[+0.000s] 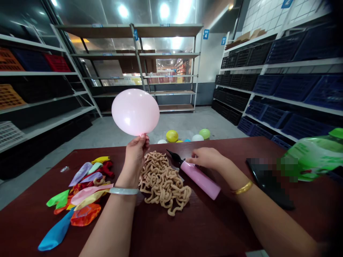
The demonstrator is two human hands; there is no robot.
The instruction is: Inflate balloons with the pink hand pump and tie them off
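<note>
A round, inflated pale pink balloon (135, 112) stands above my left hand (137, 150). The fingers of that hand pinch its neck at the bottom. On the table lies a pink hand pump (200, 180) with a black nozzle, pointing away to the left. My right hand (207, 157) is over the pump's upper end, fingers bent and partly apart, fingertips at its collar without a visible grip around it. Between my forearms sits a heap of tan, cord-like twisted strands (167, 182). Uninflated balloons (83, 192) in many colours lie left of my left forearm.
A black phone-like slab (268, 185) and a green-filled bottle (316, 157) are at the right of the dark red table (160, 235). Several inflated balloons (172, 135) rest on the floor beyond. Shelves (166, 53) with crates (300, 87) surround the room.
</note>
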